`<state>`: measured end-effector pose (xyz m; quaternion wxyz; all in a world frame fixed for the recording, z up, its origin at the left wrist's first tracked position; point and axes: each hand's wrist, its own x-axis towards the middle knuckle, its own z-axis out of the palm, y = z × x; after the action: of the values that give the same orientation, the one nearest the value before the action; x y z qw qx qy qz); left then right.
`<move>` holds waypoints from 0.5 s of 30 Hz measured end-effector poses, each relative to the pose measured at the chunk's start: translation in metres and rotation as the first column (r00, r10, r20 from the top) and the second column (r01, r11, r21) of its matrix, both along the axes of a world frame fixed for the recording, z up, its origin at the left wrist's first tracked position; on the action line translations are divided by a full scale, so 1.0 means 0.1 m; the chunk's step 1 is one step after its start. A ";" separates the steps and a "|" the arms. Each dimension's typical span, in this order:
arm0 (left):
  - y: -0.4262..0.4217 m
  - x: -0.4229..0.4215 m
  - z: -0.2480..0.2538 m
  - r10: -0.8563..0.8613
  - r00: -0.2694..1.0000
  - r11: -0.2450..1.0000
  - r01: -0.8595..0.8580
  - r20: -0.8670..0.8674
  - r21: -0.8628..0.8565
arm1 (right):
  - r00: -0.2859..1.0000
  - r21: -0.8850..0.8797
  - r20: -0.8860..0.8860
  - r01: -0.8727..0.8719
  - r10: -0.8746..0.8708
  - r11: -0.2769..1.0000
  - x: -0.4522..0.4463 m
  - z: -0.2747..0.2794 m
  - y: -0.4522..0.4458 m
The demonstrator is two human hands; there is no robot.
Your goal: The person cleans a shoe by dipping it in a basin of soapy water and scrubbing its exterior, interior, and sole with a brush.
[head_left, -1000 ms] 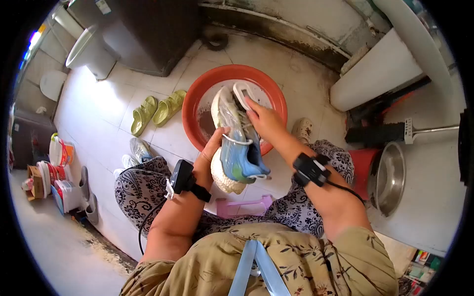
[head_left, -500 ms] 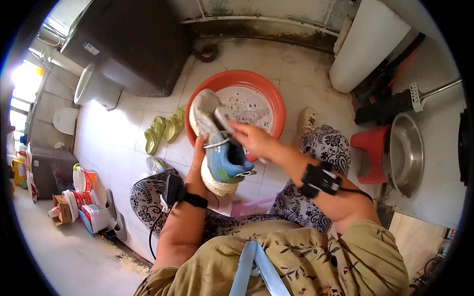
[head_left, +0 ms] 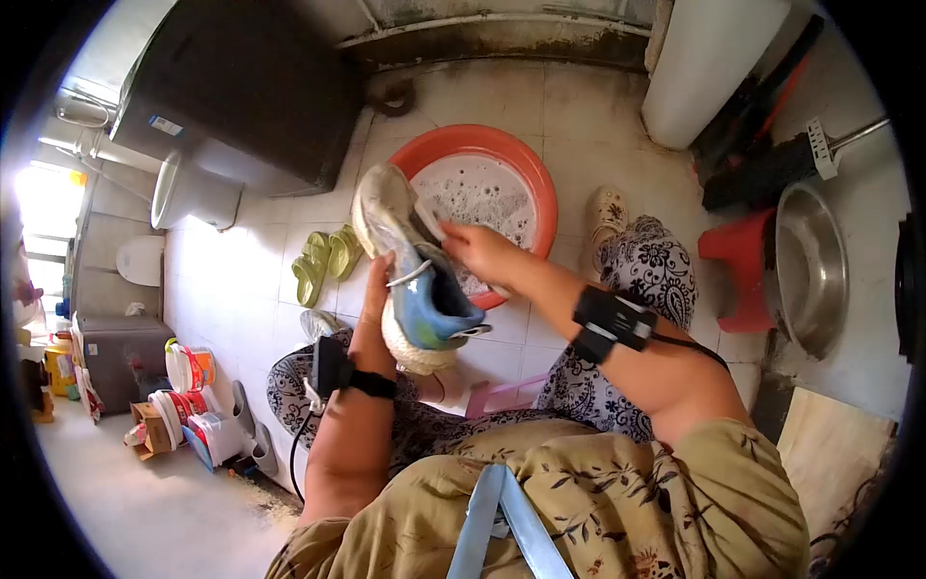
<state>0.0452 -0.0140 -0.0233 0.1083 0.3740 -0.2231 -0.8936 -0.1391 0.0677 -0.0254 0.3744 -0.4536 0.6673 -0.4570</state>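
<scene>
A blue, green and white sneaker (head_left: 421,299) with a thick pale sole is tilted over the left rim of an orange-red basin (head_left: 547,193). My left hand (head_left: 378,280) grips the shoe by its sole side, fingers partly hidden beneath it. In my right hand (head_left: 475,253) is a white brush (head_left: 425,214), its head against the shoe's upper near the tongue. Most of the brush is hidden by the hand and the shoe. Foamy water (head_left: 479,198) with grey suds lies in the basin.
Green slippers (head_left: 325,262) stand left of the basin. A red stool (head_left: 741,270) and metal bowl (head_left: 810,270) are at right, beside a black brush (head_left: 762,174). A pink stool (head_left: 502,396) is between my legs. Buckets (head_left: 188,367) stand far left.
The shoe has moved left and turned, so more of the foamy water shows. The brush has shifted from the toe area toward the tongue. The camera view has also turned.
</scene>
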 end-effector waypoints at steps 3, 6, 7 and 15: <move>-0.08 0.03 -0.15 0.020 0.999 0.998 -0.018 -0.031 0.063 | 0.986 0.015 0.153 0.062 -0.063 0.998 0.02 0.14 0.00; -0.09 0.02 0.11 0.039 0.994 0.997 -0.032 -0.102 0.073 | 0.978 -0.035 0.171 -0.115 0.119 0.993 0.20 0.12 0.20; -0.17 0.06 0.08 0.004 0.999 1.000 -0.004 -0.038 0.017 | 0.979 -0.136 0.117 -0.151 0.167 0.979 0.23 0.14 0.23; 0.24 -0.21 0.50 0.013 0.988 0.996 0.002 0.152 -0.092 | 0.960 -0.041 -0.112 0.254 -0.257 0.966 -0.09 0.02 -0.14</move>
<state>0.0238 0.0097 0.0272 0.1106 0.4363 -0.2707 -0.8510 -0.1482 0.0535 -0.0230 0.2667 -0.3941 0.7350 -0.4830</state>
